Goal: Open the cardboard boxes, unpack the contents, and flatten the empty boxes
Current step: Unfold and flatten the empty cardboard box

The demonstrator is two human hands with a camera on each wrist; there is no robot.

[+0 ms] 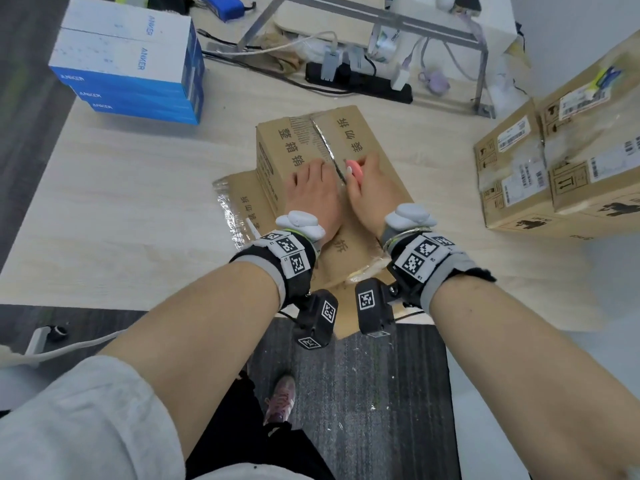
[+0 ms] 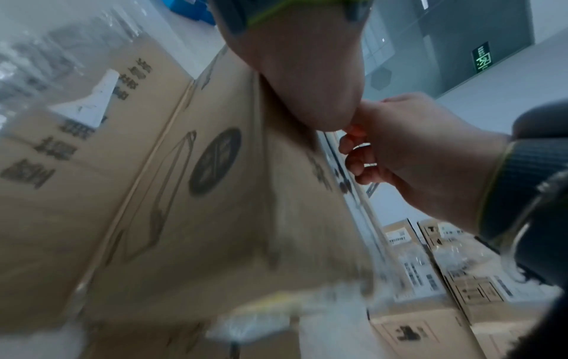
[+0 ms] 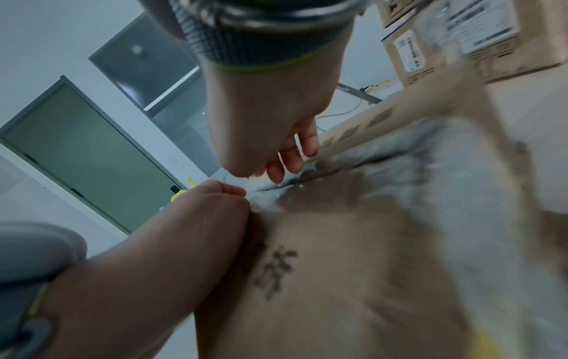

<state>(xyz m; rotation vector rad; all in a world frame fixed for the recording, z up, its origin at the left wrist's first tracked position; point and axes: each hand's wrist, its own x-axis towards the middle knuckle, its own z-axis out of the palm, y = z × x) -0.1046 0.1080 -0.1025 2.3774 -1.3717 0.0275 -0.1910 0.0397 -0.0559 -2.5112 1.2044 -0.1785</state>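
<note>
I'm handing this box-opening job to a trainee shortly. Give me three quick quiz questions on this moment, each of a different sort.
1. True or false: the left hand lies flat on the cardboard box.
2. The right hand grips: A) scissors B) a pink box cutter C) a tape roll.
3. Fill in: the cutter sits at the taped ____ between the top flaps.

Key: 1 true; 2 B; 3 seam.

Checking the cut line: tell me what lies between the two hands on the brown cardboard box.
In the head view, the taped centre seam runs between the left hand and the right hand, which grips a pink cutter.
</note>
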